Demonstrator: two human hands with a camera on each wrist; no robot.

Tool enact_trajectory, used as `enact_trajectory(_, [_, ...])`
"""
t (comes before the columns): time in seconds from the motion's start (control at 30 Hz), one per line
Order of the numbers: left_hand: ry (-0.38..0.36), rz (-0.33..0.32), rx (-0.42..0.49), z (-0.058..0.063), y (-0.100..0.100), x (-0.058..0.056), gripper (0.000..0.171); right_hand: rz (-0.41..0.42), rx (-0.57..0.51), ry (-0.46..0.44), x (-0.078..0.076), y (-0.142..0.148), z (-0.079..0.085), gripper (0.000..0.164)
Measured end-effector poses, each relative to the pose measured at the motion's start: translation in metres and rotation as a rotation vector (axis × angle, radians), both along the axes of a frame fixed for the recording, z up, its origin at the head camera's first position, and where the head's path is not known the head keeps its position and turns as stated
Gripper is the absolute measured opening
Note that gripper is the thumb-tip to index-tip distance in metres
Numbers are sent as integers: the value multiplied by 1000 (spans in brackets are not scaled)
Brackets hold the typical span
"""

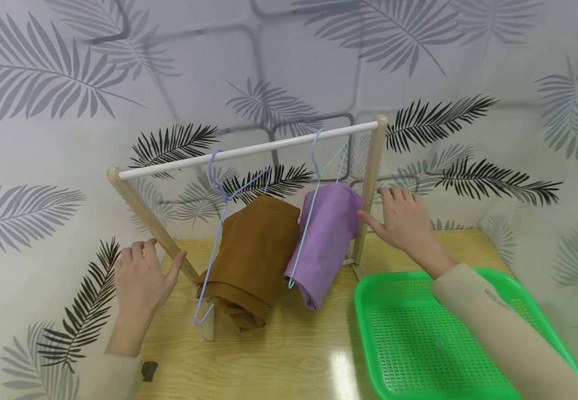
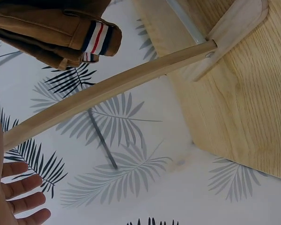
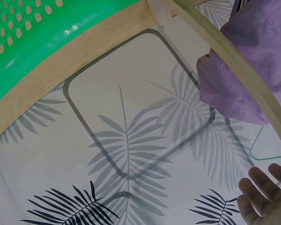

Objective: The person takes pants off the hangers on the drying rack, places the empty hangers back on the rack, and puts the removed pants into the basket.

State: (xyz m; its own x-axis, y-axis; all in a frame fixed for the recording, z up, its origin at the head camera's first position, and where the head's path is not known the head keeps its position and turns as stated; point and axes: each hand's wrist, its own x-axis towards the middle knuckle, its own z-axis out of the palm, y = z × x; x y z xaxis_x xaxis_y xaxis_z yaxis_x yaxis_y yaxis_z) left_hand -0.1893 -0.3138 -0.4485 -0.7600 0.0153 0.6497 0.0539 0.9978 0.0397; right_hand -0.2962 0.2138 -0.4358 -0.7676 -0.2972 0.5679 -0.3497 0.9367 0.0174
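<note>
A small clothes rack with a white rail point(image 1: 269, 146) and wooden posts stands on the table. From the rail hang a brown garment point(image 1: 256, 250) on a blue hanger point(image 1: 215, 244) and a purple garment point(image 1: 326, 239) on a mint-green hanger point(image 1: 305, 236). Striped trim point(image 2: 97, 38) shows on the brown cloth in the left wrist view. My left hand point(image 1: 141, 278) is beside the left post point(image 1: 151, 222), its thumb near the wood. At the right post point(image 1: 370, 183), my right hand point(image 1: 406, 219) has its thumb against or very close to the wood, fingers loosely extended. Neither hand holds anything.
A green plastic basket point(image 1: 364, 322) sits at the table's right, under my right forearm. A small dark object point(image 1: 149, 370) lies near the front left of the wooden table point(image 1: 279, 361). Leaf-patterned covering point(image 1: 289, 55) lines the wall behind and the sides.
</note>
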Motion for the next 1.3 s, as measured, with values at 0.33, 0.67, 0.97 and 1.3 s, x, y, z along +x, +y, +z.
enact_trajectory(0.33, [31,-6,-75,-4,1,-11,89,-43,14,-118,-16,-7,2,72])
enact_trajectory(0.67, [0,10,-66,-5,3,-15,66,-54,36,-139,-24,-13,1,66])
enact_trajectory(0.97, [-51,25,-83,-3,4,-16,55,-25,58,-75,-25,-14,-1,53])
enact_trajectory(1.3, [-70,20,-110,-3,4,-18,53,-2,39,-30,-23,-12,-5,49])
